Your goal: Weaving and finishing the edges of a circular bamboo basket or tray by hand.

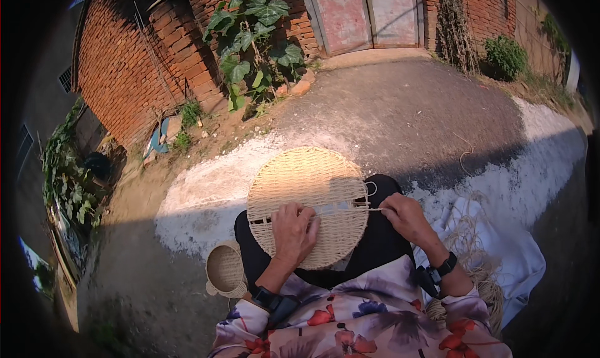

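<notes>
A round, flat woven straw disc [312,170] rests across my lap, with an open gap running across its middle between the woven parts. My left hand [292,233] presses on the disc at that gap, its fingers bent over the weave and the fingertips partly hidden. Beyond the disc's right edge, my right hand [405,215] is closed, pinching a straw cord [375,209] that stretches out from the gap. A small loop of cord stands out at the same edge, just above.
A small woven basket [225,269] stands on the ground by my left leg. To my right, loose straw cord [481,277] is heaped on a white sheet [522,261]. Ahead are a leafy plant [237,58], a brick wall [131,77] and a double door [375,14].
</notes>
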Tool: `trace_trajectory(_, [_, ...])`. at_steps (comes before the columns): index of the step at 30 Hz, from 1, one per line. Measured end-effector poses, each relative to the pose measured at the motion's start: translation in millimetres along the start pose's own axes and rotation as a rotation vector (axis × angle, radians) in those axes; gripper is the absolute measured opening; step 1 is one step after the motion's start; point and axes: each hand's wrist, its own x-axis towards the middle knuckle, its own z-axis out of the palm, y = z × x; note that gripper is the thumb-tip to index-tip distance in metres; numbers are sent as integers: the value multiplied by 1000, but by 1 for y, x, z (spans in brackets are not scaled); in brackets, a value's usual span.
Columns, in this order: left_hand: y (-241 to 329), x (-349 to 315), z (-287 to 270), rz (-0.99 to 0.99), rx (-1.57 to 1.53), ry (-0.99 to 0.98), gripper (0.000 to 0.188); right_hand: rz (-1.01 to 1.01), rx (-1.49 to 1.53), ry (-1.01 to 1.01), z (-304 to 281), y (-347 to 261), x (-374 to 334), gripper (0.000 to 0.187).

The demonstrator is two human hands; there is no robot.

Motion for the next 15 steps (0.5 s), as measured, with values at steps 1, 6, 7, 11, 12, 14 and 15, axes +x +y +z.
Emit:
trace_trajectory(1, [1, 0, 2, 7, -14, 9, 17, 33, 3, 8, -1, -1, 0, 8])
trace_trajectory(6, [10, 6, 3, 35, -15, -35, 15, 134, 69, 91, -2, -2, 3, 9])
trace_trajectory(7, [9, 7, 1, 43, -30, -37, 14, 152, 143, 117, 0, 0, 4, 9])
trace_trajectory(11, [12, 15, 1, 92, -102, 4, 14, 194, 320, 159, -2, -9, 7, 10])
trace_trajectory(12, [18, 18, 1, 99, -103, -2, 14, 200, 321, 166, -4, -13, 9, 10])
trace_trajectory(14, [39, 29, 1, -140, -419, -95, 15, 164, 372, 151, -8, -21, 12, 10])
trace_trajectory(15, [45, 34, 5, -131, -421, -103, 15, 171, 372, 161, -9, -25, 14, 10])
